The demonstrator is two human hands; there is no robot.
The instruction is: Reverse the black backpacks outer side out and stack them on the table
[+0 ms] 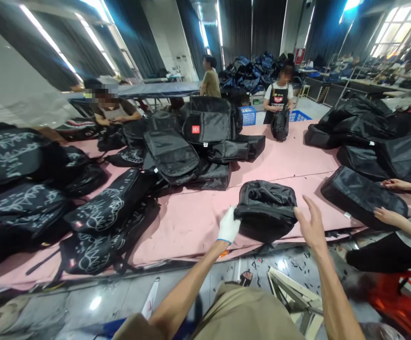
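Observation:
A black fabric bag (267,212) sits in front of me near the front edge of the pink-covered table (187,222). Its upper panel is crumpled inward. My left hand (229,225), in a white glove with a blue cuff, grips the bag's left side, its fingertips partly hidden by the fabric. On the other side, my bare right hand (311,225) is open with fingers apart, close to the bag's right edge. I cannot tell whether its thumb side touches the fabric.
Patterned black backpacks (99,208) lie to the left, and plain black bags (177,151) are piled mid-table. At right, a co-worker's hands (391,217) rest at another black bag (361,193). People stand across the table. A cream metal frame (293,295) stands below the edge.

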